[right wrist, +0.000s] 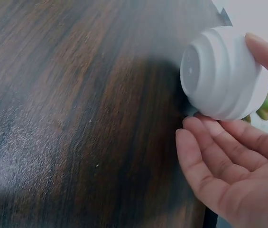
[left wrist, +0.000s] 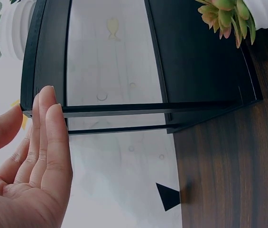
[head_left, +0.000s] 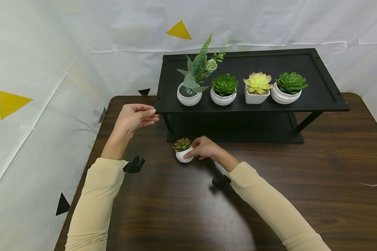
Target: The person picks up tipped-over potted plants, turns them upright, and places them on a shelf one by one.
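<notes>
My left hand (head_left: 135, 116) pinches the front left corner of a black two-tier shelf (head_left: 251, 108), thumb on top and straight fingers beneath the edge in the left wrist view. A small potted succulent (head_left: 184, 154), reddish-green in a ribbed white pot, is gripped by my right hand (head_left: 205, 147) just in front of the lower tier. In the right wrist view the thumb lies on one side of the white pot (right wrist: 226, 73) and the fingers on the other. The pot's underside shows there, tilted up off the brown table (right wrist: 77, 118).
Along the front of the top tier stand a tall leafy plant (head_left: 188, 99), a dark green succulent (head_left: 223, 99), a yellow-green one in a square pot (head_left: 257, 97) and another green one (head_left: 287, 96). White sheeting (head_left: 254, 24) with yellow and black triangles hangs behind and at left.
</notes>
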`<action>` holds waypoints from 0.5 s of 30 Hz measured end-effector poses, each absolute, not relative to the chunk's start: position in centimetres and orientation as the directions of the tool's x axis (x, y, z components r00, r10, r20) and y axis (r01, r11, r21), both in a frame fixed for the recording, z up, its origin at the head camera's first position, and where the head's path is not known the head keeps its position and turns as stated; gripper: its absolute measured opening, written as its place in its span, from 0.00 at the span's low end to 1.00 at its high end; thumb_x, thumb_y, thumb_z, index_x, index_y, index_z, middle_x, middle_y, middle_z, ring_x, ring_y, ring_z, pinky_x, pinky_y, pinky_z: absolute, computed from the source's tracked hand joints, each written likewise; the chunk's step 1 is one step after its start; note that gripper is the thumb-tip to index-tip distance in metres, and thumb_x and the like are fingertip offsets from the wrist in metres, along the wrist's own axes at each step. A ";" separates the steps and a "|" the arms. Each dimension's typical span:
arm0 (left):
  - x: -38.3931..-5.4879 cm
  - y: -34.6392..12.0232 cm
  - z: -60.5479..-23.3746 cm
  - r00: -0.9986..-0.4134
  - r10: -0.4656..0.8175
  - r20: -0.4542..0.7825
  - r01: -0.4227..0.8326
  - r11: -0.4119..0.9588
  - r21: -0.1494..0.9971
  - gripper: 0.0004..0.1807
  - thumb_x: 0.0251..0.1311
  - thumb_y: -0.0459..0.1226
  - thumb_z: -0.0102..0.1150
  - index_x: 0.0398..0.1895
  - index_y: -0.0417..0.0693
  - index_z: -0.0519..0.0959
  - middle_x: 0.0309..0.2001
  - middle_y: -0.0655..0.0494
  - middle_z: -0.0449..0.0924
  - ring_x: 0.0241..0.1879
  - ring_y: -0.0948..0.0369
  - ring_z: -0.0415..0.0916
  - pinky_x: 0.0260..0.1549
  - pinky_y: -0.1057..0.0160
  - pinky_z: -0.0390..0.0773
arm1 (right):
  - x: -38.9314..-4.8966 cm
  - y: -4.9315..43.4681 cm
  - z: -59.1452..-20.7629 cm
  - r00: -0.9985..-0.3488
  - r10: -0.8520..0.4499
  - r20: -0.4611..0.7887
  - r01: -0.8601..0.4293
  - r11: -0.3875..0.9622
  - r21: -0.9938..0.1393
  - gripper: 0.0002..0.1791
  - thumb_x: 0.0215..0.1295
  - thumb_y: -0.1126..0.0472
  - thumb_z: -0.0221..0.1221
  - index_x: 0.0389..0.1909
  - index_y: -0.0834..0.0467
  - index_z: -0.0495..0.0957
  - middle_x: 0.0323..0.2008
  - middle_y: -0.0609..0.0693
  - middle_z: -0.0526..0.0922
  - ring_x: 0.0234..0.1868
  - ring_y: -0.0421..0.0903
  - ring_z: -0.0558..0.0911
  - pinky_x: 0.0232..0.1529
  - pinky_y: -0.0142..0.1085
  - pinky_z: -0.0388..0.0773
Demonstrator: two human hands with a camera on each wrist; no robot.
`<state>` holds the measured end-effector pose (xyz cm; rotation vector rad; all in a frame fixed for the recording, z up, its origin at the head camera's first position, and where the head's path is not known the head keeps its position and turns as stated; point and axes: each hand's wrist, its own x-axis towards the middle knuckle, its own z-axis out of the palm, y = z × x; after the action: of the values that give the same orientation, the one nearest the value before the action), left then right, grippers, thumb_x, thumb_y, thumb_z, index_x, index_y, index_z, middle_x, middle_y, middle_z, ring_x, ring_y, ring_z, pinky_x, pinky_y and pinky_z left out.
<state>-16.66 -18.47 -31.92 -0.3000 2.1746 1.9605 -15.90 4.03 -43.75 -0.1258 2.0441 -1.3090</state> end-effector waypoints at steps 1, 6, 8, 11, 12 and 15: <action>-16.7 -18.5 -31.9 -0.960 -0.020 -0.279 -0.280 0.100 0.955 0.16 0.59 0.28 0.56 0.48 0.26 0.72 0.27 0.50 0.81 0.28 0.60 0.81 0.36 0.62 0.81 | -15.9 4.1 -43.8 -0.754 -0.436 -0.492 0.262 0.487 -0.833 0.30 0.47 0.60 0.70 0.49 0.69 0.71 0.37 0.55 0.74 0.35 0.46 0.75 0.36 0.41 0.80; -16.6 -18.6 -31.9 -0.962 -0.004 -0.271 -0.270 0.104 0.957 0.16 0.59 0.28 0.56 0.48 0.26 0.72 0.27 0.52 0.81 0.28 0.61 0.81 0.35 0.64 0.81 | -15.8 4.3 -43.9 -0.746 -0.482 -0.459 0.207 0.487 -0.848 0.31 0.45 0.63 0.71 0.51 0.67 0.71 0.39 0.55 0.74 0.35 0.45 0.74 0.34 0.39 0.80; -16.6 -18.6 -31.9 -0.963 0.001 -0.270 -0.269 0.103 0.958 0.16 0.59 0.28 0.56 0.49 0.26 0.72 0.27 0.52 0.81 0.28 0.61 0.81 0.35 0.64 0.81 | -15.8 4.3 -44.0 -0.739 -0.501 -0.451 0.192 0.485 -0.853 0.31 0.44 0.64 0.71 0.51 0.66 0.72 0.39 0.55 0.75 0.35 0.45 0.74 0.33 0.38 0.79; -16.6 -18.6 -31.9 -0.963 0.001 -0.270 -0.269 0.105 0.957 0.16 0.59 0.28 0.56 0.49 0.26 0.72 0.27 0.52 0.81 0.28 0.61 0.81 0.36 0.63 0.81 | -15.8 4.4 -44.2 -0.734 -0.523 -0.432 0.164 0.482 -0.861 0.30 0.43 0.65 0.71 0.50 0.66 0.73 0.42 0.54 0.75 0.35 0.45 0.73 0.29 0.35 0.78; -16.6 -18.6 -31.9 -0.963 -0.001 -0.271 -0.270 0.104 0.957 0.16 0.59 0.28 0.56 0.48 0.26 0.72 0.27 0.52 0.81 0.28 0.61 0.81 0.36 0.63 0.81 | -15.8 4.5 -44.3 -0.735 -0.530 -0.423 0.149 0.482 -0.864 0.30 0.43 0.66 0.72 0.50 0.66 0.73 0.42 0.54 0.75 0.35 0.45 0.73 0.29 0.34 0.77; -16.7 -18.6 -32.0 -0.961 -0.008 -0.275 -0.275 0.101 0.956 0.16 0.59 0.28 0.56 0.48 0.26 0.72 0.27 0.50 0.81 0.27 0.60 0.81 0.35 0.63 0.81 | -15.7 4.5 -44.5 -0.741 -0.553 -0.381 0.106 0.464 -0.880 0.31 0.39 0.68 0.72 0.48 0.67 0.73 0.42 0.54 0.75 0.37 0.46 0.72 0.31 0.32 0.76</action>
<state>-16.71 -18.61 -32.00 -0.2840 2.1730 1.9605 -15.70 4.52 -44.53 -0.3705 2.0635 -1.3021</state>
